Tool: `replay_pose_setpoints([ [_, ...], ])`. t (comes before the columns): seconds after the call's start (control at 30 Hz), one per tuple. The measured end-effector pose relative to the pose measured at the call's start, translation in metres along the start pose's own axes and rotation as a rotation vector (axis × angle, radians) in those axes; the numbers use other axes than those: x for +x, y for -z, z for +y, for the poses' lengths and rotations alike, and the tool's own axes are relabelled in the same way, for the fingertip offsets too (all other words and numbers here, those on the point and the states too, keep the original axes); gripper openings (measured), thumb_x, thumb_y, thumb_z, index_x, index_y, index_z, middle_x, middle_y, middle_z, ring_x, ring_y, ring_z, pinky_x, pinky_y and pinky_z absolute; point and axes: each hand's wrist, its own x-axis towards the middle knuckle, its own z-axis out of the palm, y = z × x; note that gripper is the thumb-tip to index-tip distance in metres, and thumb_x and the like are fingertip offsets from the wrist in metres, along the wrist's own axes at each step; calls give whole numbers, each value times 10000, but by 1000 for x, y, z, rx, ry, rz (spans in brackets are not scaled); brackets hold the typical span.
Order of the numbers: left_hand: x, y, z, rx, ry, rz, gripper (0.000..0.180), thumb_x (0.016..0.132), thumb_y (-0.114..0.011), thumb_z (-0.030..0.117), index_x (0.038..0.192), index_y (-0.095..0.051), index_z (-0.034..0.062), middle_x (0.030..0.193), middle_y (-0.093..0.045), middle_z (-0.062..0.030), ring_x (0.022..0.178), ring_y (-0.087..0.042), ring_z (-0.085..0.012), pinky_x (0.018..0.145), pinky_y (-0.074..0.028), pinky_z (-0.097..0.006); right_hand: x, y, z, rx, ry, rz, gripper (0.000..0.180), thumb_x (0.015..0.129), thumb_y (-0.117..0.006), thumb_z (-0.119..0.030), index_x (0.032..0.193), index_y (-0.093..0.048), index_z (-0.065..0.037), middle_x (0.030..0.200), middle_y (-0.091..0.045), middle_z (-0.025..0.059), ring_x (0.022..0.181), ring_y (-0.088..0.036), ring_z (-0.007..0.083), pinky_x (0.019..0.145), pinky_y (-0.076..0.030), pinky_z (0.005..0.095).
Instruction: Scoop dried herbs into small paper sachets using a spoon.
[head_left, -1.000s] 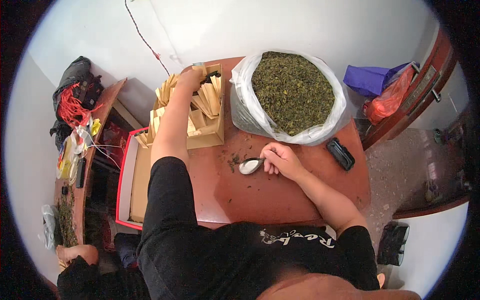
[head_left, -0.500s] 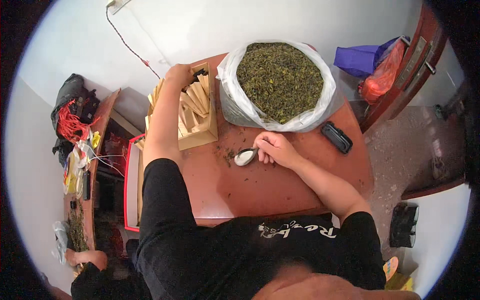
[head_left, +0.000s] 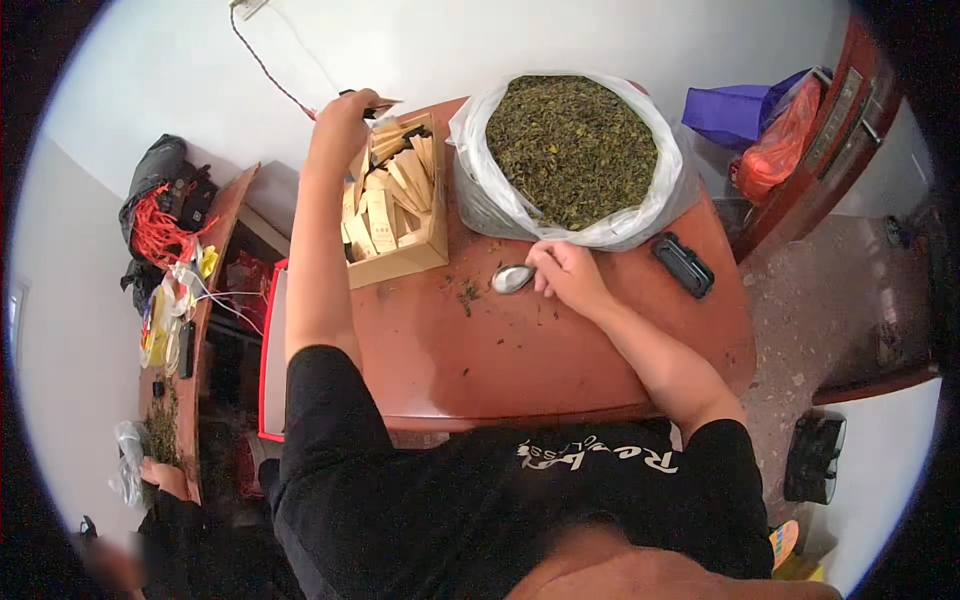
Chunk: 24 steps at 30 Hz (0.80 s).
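My left hand [head_left: 343, 125] is raised over the far left corner of an open cardboard box [head_left: 400, 264], its fingers closed on a small brown paper packet [head_left: 384, 104]; only an edge of it shows. Many tan paper packets [head_left: 380, 218] stand and lean inside the box. Over the middle of the table, my right hand [head_left: 566, 272] is closed round the handle of a metal spoon [head_left: 513, 279], whose bowl points left. Just beyond that hand is a large open clear plastic bag [head_left: 672, 160] full of dried green leaves [head_left: 570, 150], probably tea.
Loose leaf bits [head_left: 468, 293] lie on the reddish table [head_left: 540, 370]. A black case [head_left: 683, 264] sits near the right edge. A red-rimmed box [head_left: 272, 350] stands by the left edge. At far left, another person's hand [head_left: 168, 477] is near a side table [head_left: 215, 265].
My left hand has risen from the box's far end, now with a packet edge showing. My right hand has moved slightly up and right with the spoon. The whole view has shifted a little.
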Motion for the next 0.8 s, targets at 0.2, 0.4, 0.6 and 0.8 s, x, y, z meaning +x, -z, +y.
replay_pose_setpoints([
  [0.2,-103,28,73,-497,259,38,392,790,-604,-27,1159,-687,77,1106,-715,-92,1009,-688,-204,877,-531,-333,4,10,7,50,-30,203,256,972,-537,-211,925,-656,12,621,-624,42,497,-541,83,475,-433,239],
  [0.4,-216,-26,101,-1212,374,-286,405,775,-690,-96,1156,-666,41,1165,-665,-36,1091,-615,-137,964,-491,-283,7,12,3,6,-29,257,261,984,-543,-217,937,-657,14,620,-619,48,492,-541,87,471,-443,246],
  [0.6,-211,-47,112,-1007,164,-459,379,767,-743,-20,1124,-700,100,1180,-651,-75,1152,-595,-189,969,-476,-331,9,10,2,-8,-45,254,271,1000,-543,-229,949,-653,14,625,-619,41,492,-541,85,476,-437,235],
  [0.8,-191,-14,101,-724,-132,-280,387,775,-760,23,1149,-701,103,1248,-639,-87,1160,-598,-200,926,-513,-341,8,13,4,-2,-78,253,293,1001,-549,-244,951,-660,22,633,-632,42,506,-552,81,496,-441,228],
])
